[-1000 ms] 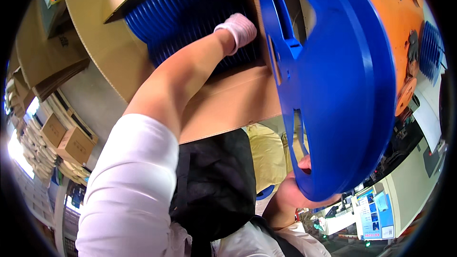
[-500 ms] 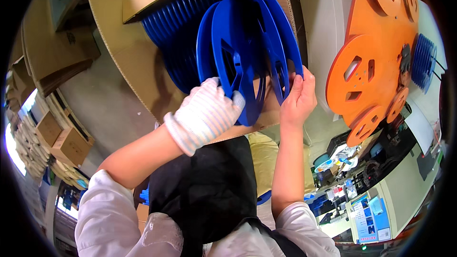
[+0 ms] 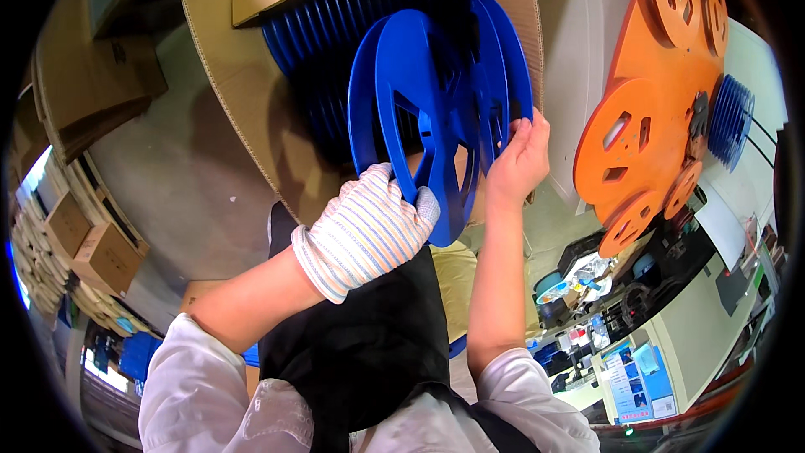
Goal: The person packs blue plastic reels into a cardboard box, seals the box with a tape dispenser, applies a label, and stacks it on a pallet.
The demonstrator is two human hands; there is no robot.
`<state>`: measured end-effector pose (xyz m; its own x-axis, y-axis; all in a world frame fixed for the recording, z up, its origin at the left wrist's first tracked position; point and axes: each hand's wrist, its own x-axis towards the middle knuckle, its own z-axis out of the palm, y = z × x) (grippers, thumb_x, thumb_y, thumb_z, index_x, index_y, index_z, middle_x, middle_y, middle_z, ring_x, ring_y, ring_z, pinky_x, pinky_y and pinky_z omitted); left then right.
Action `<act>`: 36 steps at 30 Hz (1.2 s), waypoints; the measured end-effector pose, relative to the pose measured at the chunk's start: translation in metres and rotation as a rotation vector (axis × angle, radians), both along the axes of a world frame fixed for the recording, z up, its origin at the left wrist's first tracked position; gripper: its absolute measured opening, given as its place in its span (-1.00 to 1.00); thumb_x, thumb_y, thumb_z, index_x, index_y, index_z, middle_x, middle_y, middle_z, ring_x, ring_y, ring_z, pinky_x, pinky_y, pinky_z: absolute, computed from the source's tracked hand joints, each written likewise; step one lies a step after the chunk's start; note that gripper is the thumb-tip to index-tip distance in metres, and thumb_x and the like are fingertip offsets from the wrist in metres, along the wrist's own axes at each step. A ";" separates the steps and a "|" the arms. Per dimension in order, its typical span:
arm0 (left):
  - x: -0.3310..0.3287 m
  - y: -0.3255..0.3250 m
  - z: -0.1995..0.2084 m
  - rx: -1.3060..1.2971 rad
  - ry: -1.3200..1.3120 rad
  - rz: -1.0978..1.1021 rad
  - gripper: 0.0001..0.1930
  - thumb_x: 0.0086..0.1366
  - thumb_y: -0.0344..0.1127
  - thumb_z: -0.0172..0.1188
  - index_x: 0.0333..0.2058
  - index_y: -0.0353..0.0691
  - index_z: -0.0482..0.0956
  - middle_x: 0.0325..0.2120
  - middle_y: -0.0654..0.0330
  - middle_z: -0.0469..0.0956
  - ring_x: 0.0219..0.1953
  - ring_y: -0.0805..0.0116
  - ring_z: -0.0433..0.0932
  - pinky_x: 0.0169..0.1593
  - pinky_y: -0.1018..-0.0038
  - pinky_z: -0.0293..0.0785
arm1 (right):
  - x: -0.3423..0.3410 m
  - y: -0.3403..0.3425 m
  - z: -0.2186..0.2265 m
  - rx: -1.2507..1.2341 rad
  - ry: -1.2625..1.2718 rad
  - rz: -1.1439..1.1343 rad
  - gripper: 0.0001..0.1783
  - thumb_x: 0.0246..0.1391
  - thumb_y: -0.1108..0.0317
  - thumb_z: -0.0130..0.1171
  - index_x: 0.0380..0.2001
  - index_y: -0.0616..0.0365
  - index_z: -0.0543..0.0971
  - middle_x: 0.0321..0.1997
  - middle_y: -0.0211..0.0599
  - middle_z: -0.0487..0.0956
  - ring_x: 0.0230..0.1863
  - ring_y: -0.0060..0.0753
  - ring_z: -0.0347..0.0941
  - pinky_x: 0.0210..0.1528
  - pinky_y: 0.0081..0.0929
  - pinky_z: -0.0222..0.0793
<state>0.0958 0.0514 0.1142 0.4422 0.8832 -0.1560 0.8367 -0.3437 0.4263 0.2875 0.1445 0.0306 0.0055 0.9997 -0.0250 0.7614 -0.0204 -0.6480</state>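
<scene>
Gloved left hand (image 3: 369, 231) — fingertips hidden behind rim of front blue reel (image 3: 423, 117). Rear reels largely covered by front one; count not resolvable. Cardboard box (image 3: 251, 101) cut off at top edge. Items on cluttered table (image 3: 604, 302) — too small to identify.

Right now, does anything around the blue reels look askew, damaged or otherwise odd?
Nothing looks damaged or spilled. The gloved left hand and bare right hand grip a few blue reels at the open carton; these stand forward of the packed row and lean a little. Only one hand is gloved.
</scene>
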 end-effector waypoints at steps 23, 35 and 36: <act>-0.008 -0.015 -0.014 -0.218 -0.039 0.085 -0.86 0.03 -0.43 0.17 -0.38 -0.28 0.49 -0.65 -0.04 0.46 -0.51 0.03 0.55 -0.61 0.29 0.52 | -0.019 0.001 0.016 -0.034 -0.161 -0.028 -0.76 0.29 0.44 -0.04 -0.04 0.22 0.51 -0.40 -0.24 0.56 -0.41 -0.27 0.49 -0.32 -0.40 0.42; -0.025 -0.024 -0.020 -0.200 0.049 0.069 -0.82 0.07 -0.42 0.16 -0.30 -0.25 0.52 -0.62 -0.16 0.49 -0.49 -0.05 0.57 -0.57 0.22 0.58 | -0.024 -0.020 0.018 -0.022 0.016 -0.097 -0.76 0.36 0.40 -0.11 -0.04 0.20 0.49 -0.38 -0.40 0.50 -0.43 -0.62 0.39 -0.35 -0.64 0.36; -0.025 -0.023 -0.020 -0.203 0.051 0.063 -0.82 0.07 -0.42 0.16 -0.30 -0.25 0.53 -0.61 -0.16 0.49 -0.48 -0.06 0.57 -0.57 0.22 0.58 | -0.023 -0.015 0.014 -0.008 -0.002 -0.073 -0.77 0.36 0.40 -0.10 -0.04 0.20 0.50 -0.39 -0.40 0.50 -0.43 -0.62 0.39 -0.35 -0.64 0.36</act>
<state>0.0708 0.0283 0.0940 0.3739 0.8574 -0.3536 0.8761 -0.2012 0.4382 0.2641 0.1292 0.0449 0.0786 0.9964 -0.0332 0.7588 -0.0814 -0.6462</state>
